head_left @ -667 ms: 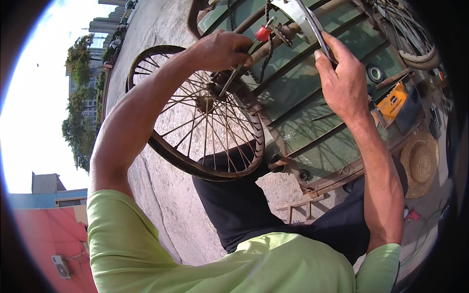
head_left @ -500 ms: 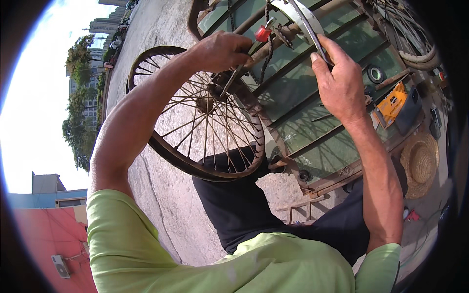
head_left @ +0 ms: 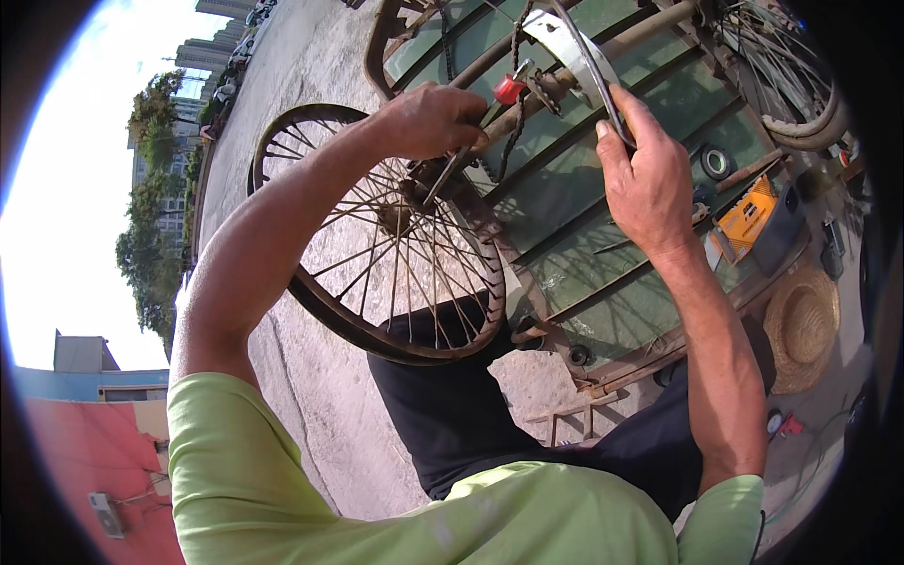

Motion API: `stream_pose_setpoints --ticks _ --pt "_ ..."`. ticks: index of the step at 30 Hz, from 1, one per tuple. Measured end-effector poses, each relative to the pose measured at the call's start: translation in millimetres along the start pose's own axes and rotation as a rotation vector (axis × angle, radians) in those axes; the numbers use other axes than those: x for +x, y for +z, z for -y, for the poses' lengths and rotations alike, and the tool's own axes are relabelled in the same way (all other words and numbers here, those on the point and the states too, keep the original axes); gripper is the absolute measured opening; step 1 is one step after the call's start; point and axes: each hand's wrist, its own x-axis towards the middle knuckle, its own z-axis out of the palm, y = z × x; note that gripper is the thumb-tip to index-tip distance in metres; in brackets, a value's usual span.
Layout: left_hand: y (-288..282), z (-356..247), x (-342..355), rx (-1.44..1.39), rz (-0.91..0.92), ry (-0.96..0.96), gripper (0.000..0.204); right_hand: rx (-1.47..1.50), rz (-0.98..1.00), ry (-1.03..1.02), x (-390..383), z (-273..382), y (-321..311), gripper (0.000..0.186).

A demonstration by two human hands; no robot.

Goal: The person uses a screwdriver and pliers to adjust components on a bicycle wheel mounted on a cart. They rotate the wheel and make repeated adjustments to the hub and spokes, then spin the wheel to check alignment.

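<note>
Just eased the dark curved strip (head_left: pixel 596 77) at 1 o'clock a touch toward 9 across the white panel (head_left: pixel 556 38), pinched narrow in the right hand (head_left: pixel 650 188), so probably mid-adjustment. Also holding a slim bar (head_left: pixel 443 179) in the left hand (head_left: pixel 435 122) at 12. Mind the spoked wheel (head_left: pixel 395 221) near 11; loads of concrete (head_left: pixel 292 367) around 8.

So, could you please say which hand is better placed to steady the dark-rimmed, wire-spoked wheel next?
Probably the left hand: it is near the wheel and holds a slim metal rod by the wheel's centre. The right hand is farther off, holding a thin, dark, curved strip.
</note>
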Motion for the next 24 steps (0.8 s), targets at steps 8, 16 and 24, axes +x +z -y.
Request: stream_pose_setpoints --ticks 8,16,24 --pt "7.1 6.8 0.7 -0.044 -0.014 -0.013 0.020 -0.249 0.167 -0.108 -8.9 7.2 5.0 0.044" --pt "7.1 12.5 4.3 -0.050 0.020 0.012 0.024 -0.265 0.164 -0.148 -8.2 0.0 3.6 0.043" --pt "1.2 11.4 5.2 0.064 0.031 0.086 0.016 -0.108 0.066 0.028 6.7 -3.0 -13.2 0.037"
